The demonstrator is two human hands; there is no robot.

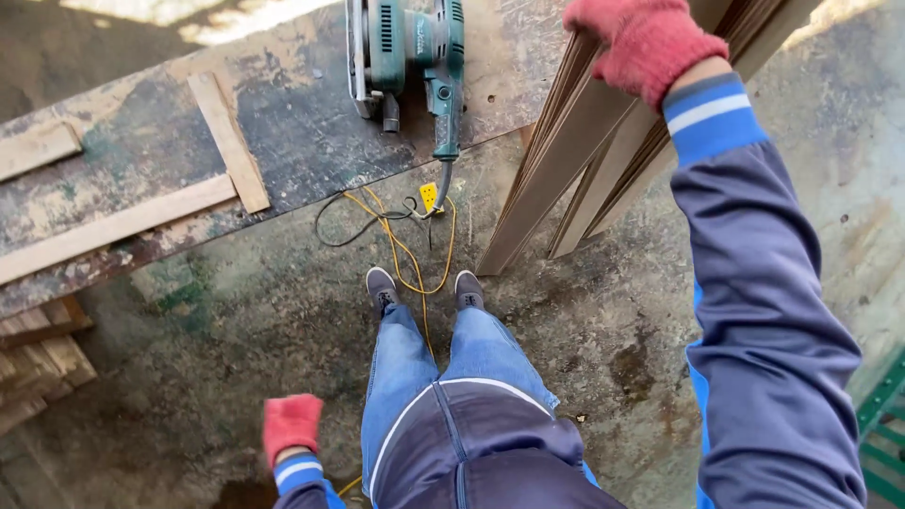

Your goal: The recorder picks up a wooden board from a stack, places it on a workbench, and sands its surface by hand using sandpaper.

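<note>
My right hand (644, 40), in a red glove, rests on top of a bundle of thin wooden boards (566, 160) standing on end and leaning at the upper right. It grips their top edges. My left hand (291, 424), also in a red glove, hangs by my side at the lower left with its fingers curled and nothing in it. My legs in blue jeans and grey shoes stand on the stained concrete floor between the hands.
A worn workbench (311, 123) crosses the top left, with two wooden strips (222, 141) forming an L. A green power tool (410, 52) lies on it, its cord and a yellow cable (405, 240) looping on the floor. Stacked wood (38, 363) lies at the left.
</note>
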